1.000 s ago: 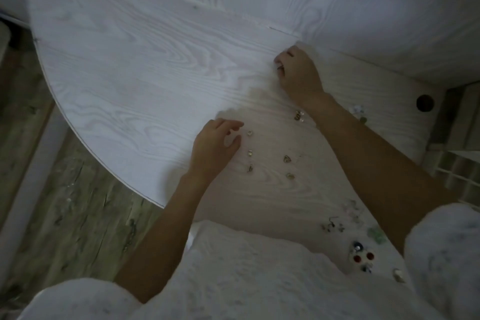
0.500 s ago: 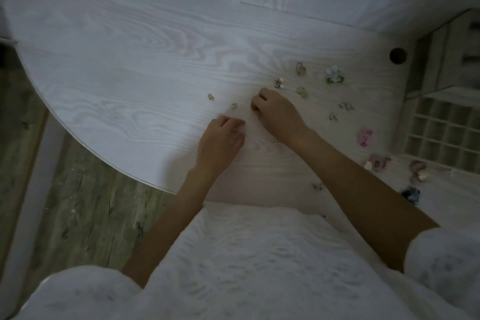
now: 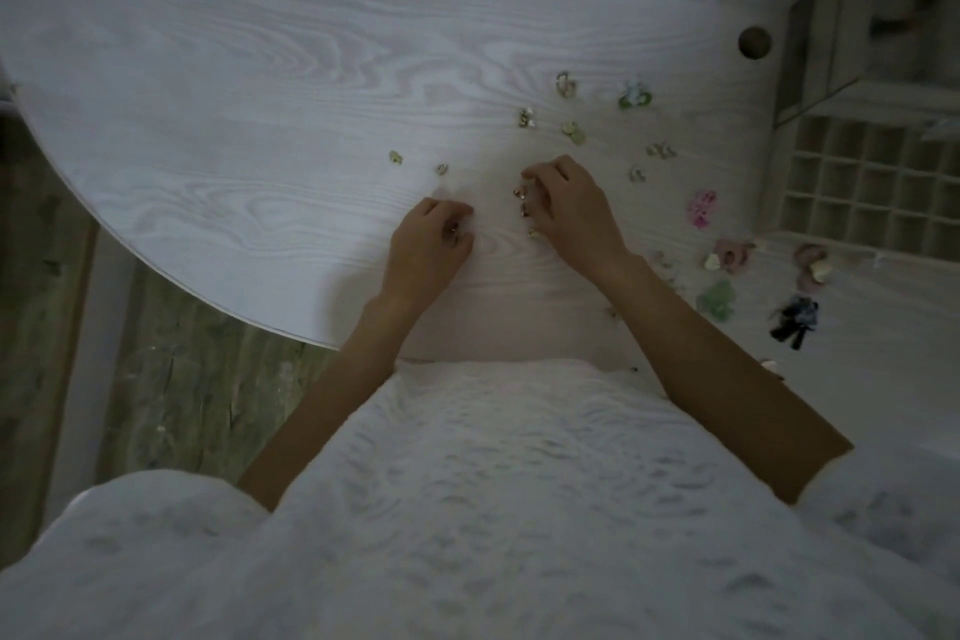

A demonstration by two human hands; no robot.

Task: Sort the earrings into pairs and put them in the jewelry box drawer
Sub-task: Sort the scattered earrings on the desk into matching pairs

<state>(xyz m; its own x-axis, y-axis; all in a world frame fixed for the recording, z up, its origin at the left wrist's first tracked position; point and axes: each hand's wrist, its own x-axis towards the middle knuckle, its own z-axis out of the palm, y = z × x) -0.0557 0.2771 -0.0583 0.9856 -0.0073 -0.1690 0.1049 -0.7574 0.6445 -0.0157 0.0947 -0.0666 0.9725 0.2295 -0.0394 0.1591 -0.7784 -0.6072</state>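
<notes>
Pale wood grain runs across the counter (image 3: 260, 130), and earrings lie scattered over its right half. Both hands work near the middle, close together but apart. The left hand (image 3: 428, 250) rests on the wood with its fingers curled in; something small glints under the fingertips, though I cannot tell whether they pinch it or only cover it. The right hand (image 3: 571, 211) is curled too, fingertips down beside three gold studs (image 3: 522, 208) lined up just at its left; whether it grips one of them is not clear either. Farther off sit two gold bits (image 3: 415, 162) to the left, a cluster (image 3: 571, 130) above the right hand, and bigger pieces to the right: a pink one (image 3: 701, 208), a green one (image 3: 718, 299), a dark one (image 3: 795, 320). The drawer (image 3: 872, 187), a grid of small cells, stands open at the far right and looks unfilled where I can see. This seems to be the matching stage, with like studs being gathered side by side. Next comes a fine pinch on one matched pair and a carry across to a cell, without nudging the loose ones.
</notes>
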